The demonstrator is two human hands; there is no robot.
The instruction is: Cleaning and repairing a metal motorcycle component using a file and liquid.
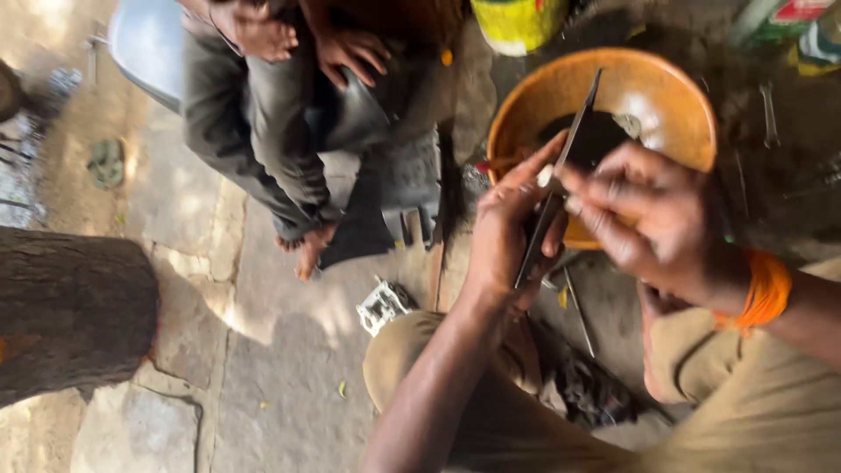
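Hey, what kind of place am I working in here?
Likely an outdoor roadside repair spot: a stone-paved ground, a round orange plastic basin of dark liquid, and loose metal spanners on the dirt.

orange bowl [653,96], dark metal strip [561,171]

— What are the hands on?
— The left hand [506,229] grips a thin dark metal strip [561,175] near its lower end; the right hand [648,219] pinches it just above that grip.
— And past the grip?
— The strip's upper end slants over an orange bowl [648,96] with dark liquid inside. Beyond the left hand, another person [289,114] sits with hands on knees.
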